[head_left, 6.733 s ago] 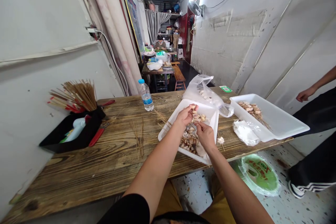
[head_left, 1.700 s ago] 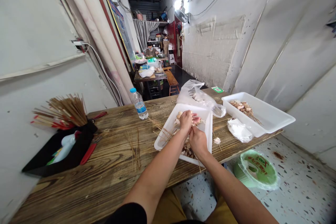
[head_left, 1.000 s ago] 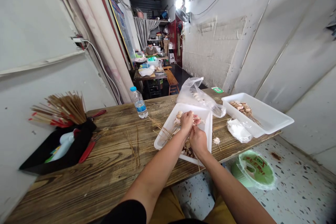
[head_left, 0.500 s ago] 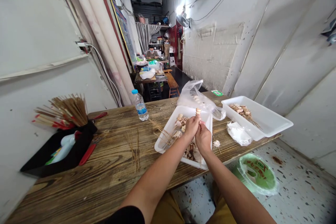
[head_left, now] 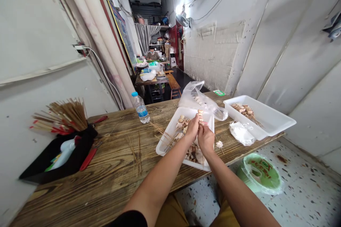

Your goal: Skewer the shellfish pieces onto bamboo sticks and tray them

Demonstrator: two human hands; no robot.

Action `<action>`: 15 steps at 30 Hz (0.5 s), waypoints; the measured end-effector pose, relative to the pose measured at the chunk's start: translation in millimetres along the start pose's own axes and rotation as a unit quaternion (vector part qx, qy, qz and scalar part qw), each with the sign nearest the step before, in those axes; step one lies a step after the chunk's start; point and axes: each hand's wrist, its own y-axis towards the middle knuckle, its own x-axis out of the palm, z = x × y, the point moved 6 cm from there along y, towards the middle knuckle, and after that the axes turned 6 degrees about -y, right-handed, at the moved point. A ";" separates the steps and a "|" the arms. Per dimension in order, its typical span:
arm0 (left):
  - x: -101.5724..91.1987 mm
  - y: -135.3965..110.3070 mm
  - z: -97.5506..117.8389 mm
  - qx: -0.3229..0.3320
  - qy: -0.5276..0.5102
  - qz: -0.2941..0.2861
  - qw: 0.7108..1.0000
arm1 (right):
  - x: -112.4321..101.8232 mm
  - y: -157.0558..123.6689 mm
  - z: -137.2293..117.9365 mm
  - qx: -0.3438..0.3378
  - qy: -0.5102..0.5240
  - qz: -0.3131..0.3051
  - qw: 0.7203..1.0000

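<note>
Over the near white tray (head_left: 194, 165) my two hands are close together. My left hand (head_left: 192, 128) is closed around a meat skewer (head_left: 200, 114), whose pale threaded pieces stick up above the fingers. Just below and to the right, my right hand (head_left: 206, 139) is closed on the lower part of the same skewer; its fingertips are partly hidden. Loose pale meat pieces (head_left: 182, 122) fill parts of the tray, and bamboo sticks (head_left: 166, 134) rest across its left side. A short skewer with one piece (head_left: 219, 144) lies right of the tray.
A clear plastic bag (head_left: 193, 94) lies behind the tray, and a water bottle (head_left: 141, 108) stands to the left. Finished skewers (head_left: 245, 110) lie in a second white tray (head_left: 279, 122). A black box (head_left: 29, 173) sits far left; a green bin (head_left: 243, 175) is on the floor.
My left hand has shifted slightly down the skewer, so more of the threaded meat shows above it. The whole view has shifted a little.
</note>
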 end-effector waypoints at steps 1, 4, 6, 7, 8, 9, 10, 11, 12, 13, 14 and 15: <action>1.3 0.0 -0.1 -0.020 -0.026 -0.006 0.999 | 0.6 -0.7 -0.6 -0.007 -0.001 0.001 1.000; 3.7 -0.8 0.8 -0.040 -0.045 -0.020 0.998 | 1.9 -2.3 -1.6 -0.022 -0.003 0.015 1.000; 2.5 -1.3 0.7 -0.027 -0.029 -0.018 0.999 | 2.6 -2.4 -2.0 -0.031 -0.002 0.022 0.999; 1.3 -1.4 -0.1 -0.020 -0.018 -0.013 1.000 | 2.6 -2.2 -2.3 -0.036 -0.001 0.024 0.999; -0.1 -1.5 -1.1 -0.013 -0.007 -0.007 1.000 | 2.4 -1.8 -2.7 -0.039 0.000 0.026 0.999; -1.5 -1.5 -2.1 -0.008 0.003 0.001 1.000 | 1.9 -1.5 -3.0 -0.040 0.001 0.026 0.999; -2.6 -1.5 -3.0 -0.004 0.011 0.007 1.000 | 1.3 -1.2 -3.4 -0.041 0.002 0.025 0.999; -3.3 -1.5 -3.4 -0.002 0.016 0.012 1.000 | 0.7 -1.0 -3.9 -0.040 0.003 0.022 0.999; -3.6 -1.5 -3.3 0.000 0.017 0.015 1.000 | 0.1 -1.1 -4.3 -0.038 0.003 0.018 0.999; -3.6 -1.5 -2.6 0.001 0.014 0.018 1.000 | -0.1 -1.4 -4.7 -0.036 0.004 0.012 0.999; -3.7 -1.5 -1.4 0.002 0.008 0.024 1.000 | -0.2 -2.0 -5.2 -0.034 0.005 0.006 0.999; -4.0 -1.3 -0.1 -0.001 -0.002 0.031 1.000 | 0.2 -3.0 -5.9 -0.034 0.004 0.000 0.999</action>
